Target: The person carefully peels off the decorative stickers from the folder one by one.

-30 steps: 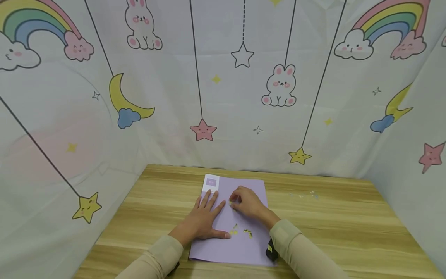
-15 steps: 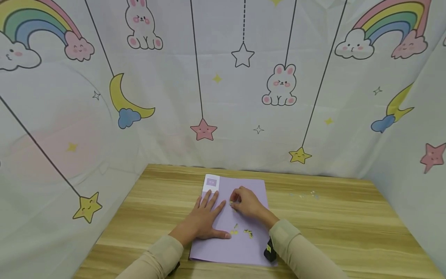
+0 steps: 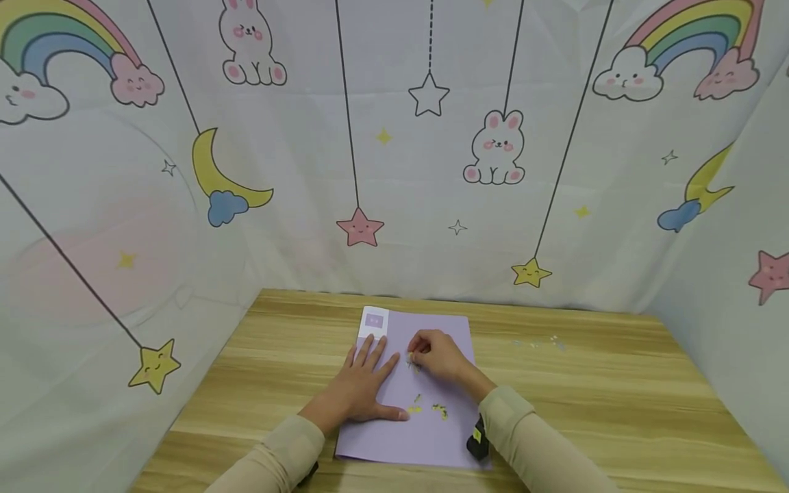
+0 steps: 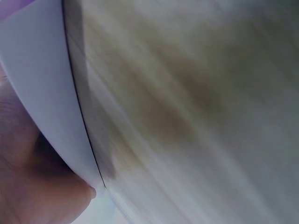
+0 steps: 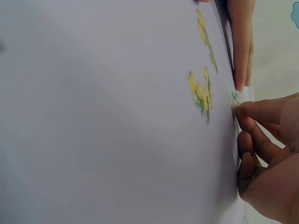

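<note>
While a white cloth point(image 3: 419, 270) with printed rainbows point(image 3: 77, 34) and bunnies point(image 3: 493, 161) is hung around a wooden table point(image 3: 592, 404), a purple sheet point(image 3: 388, 441) is pressed flat there by the spread left hand point(image 3: 357, 387). By the left wrist camera, only part of that hand, the sheet's edge and blurry wood are shown. By the right wrist camera, yellow flowers point(image 5: 200, 91) are seen bigger, and a tiny green sprig point(image 5: 236, 98) is pinched at the sheet by the right hand point(image 5: 273, 154). Since a second ago, the right fingertips have been moved only slightly.

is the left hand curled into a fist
No, the left hand lies spread open on the purple sheet.
</note>
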A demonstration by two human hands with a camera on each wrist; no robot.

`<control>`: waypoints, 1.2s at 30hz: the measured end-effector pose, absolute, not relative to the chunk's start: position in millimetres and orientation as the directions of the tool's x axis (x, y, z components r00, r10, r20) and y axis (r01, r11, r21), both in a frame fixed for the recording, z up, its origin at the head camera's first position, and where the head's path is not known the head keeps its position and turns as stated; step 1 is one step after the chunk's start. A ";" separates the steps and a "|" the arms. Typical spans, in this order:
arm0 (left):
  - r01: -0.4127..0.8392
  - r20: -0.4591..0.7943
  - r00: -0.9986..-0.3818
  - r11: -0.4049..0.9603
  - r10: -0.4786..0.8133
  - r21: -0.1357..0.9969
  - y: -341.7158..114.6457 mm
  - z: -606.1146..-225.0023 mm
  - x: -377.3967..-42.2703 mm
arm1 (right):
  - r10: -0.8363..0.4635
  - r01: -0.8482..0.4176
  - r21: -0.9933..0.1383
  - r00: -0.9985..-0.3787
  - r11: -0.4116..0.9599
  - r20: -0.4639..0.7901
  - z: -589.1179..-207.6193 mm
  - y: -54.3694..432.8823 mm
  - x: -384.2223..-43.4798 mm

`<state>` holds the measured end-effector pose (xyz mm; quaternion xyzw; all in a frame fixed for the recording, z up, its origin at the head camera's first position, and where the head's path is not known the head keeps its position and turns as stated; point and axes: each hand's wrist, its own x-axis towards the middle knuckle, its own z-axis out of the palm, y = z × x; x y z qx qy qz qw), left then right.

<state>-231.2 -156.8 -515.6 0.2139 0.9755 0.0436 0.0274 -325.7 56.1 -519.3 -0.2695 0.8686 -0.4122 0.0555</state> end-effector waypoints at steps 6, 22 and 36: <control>0.415 -0.032 -0.907 0.905 0.419 0.097 -155.2 -513.7 -232.6 | -0.524 -0.425 -0.753 -0.842 0.502 0.126 -519.9 59.2 -328.1; 0.392 -0.050 -0.916 0.914 0.399 0.104 -154.9 -514.3 -232.1 | -0.530 -0.419 -0.782 -0.837 0.462 0.136 -519.3 68.2 -328.1; 0.394 -0.047 -0.915 0.912 0.401 0.115 -154.7 -514.6 -232.1 | -0.544 -0.391 -0.831 -0.829 0.397 0.130 -512.7 79.6 -324.5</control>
